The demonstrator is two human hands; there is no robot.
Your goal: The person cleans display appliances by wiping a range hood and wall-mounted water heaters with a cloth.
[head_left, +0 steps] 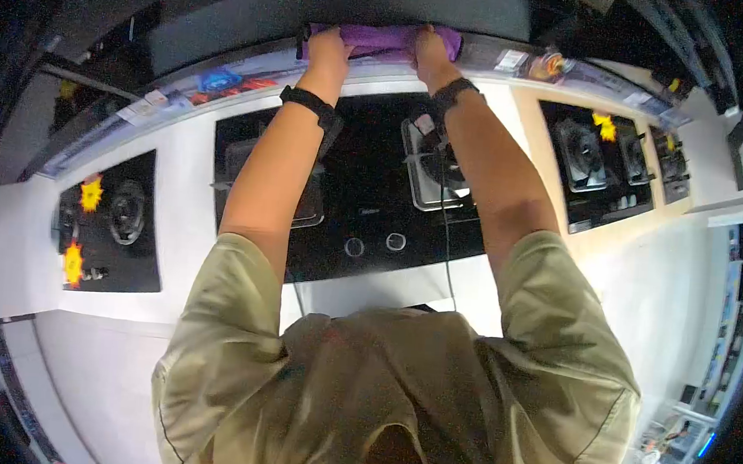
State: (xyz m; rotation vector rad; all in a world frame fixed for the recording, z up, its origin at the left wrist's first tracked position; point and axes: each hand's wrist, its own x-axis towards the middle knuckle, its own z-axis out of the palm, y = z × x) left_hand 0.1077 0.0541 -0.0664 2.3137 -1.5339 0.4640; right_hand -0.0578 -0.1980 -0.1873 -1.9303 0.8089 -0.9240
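Left arm [275, 176], right arm [494, 167] stretched forward, nearly straight; left hand [327, 47], right hand [433, 52] apart, both curled.

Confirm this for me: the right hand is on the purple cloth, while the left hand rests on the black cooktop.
Not quite: the left hand is not on the black cooktop. The head view shows it on the purple cloth too, along with the right hand.

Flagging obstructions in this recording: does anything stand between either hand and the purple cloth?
Nothing visible does: the left hand and right hand are both on the purple cloth. The middle black cooktop shows lower in view, not between them.
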